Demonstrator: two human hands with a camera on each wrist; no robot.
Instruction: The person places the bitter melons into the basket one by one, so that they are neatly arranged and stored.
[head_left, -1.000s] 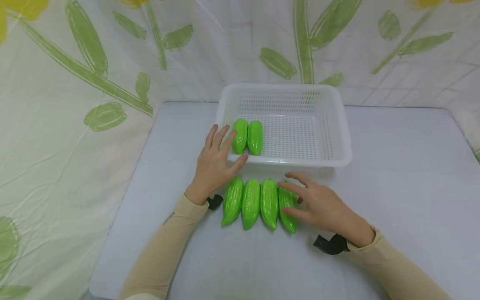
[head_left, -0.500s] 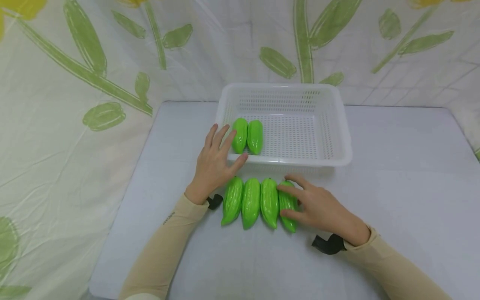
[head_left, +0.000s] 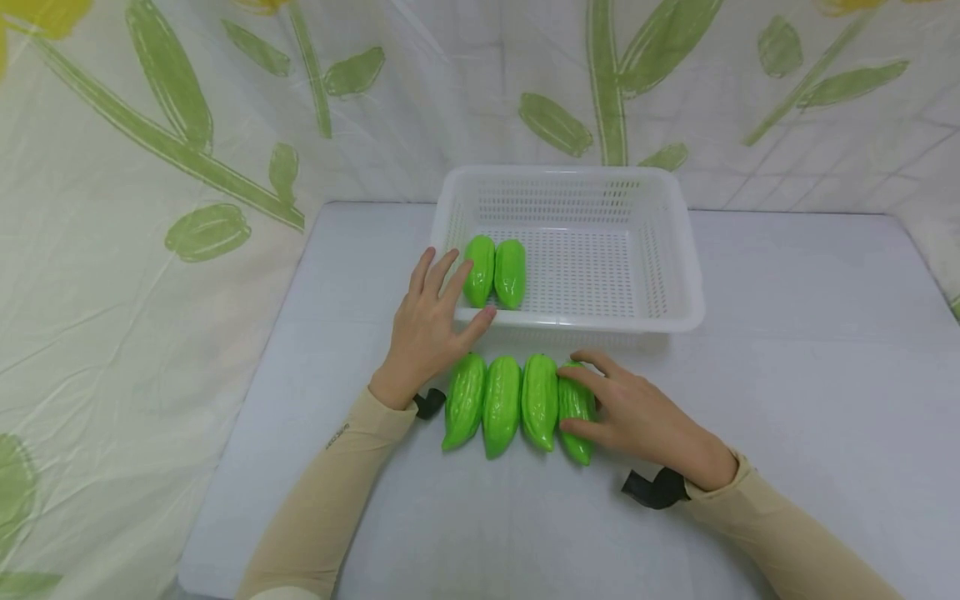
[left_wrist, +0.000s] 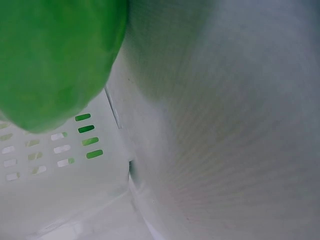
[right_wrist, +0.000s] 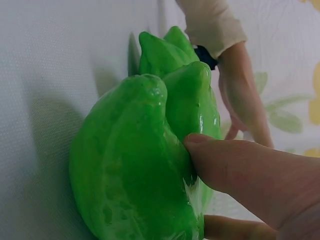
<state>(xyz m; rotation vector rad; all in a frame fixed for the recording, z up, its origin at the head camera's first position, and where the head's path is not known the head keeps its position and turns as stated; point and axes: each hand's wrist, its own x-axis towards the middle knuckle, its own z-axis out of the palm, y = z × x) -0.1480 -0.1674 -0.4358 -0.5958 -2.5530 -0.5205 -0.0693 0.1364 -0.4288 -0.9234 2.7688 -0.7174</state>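
Note:
Four-sided row aside, several glossy green bitter melons, ridged and pointed at the near end, lie side by side on the table. My right hand (head_left: 630, 412) grips the rightmost bitter melon (head_left: 576, 417), thumb and index finger across its upper side. In the right wrist view the thumb (right_wrist: 235, 170) presses between this bitter melon (right_wrist: 125, 165) and its neighbour (right_wrist: 192, 100). My left hand (head_left: 427, 329) rests at the near left corner of the white basket (head_left: 570, 321), fingers spread and holding nothing. Two more bitter melons (head_left: 510, 275) lie inside at the left.
The basket stands at the back of the white table (head_left: 787, 350), close to a flower-printed curtain (head_left: 465, 100). Its perforated wall (left_wrist: 55, 170) shows in the left wrist view. A dark strap piece (head_left: 656, 487) hangs at the right wrist.
My right hand has shifted slightly left and its fingers have closed in on the rightmost bitter melon. The neighbouring bitter melon has nudged a little away from me. The left hand stays put.

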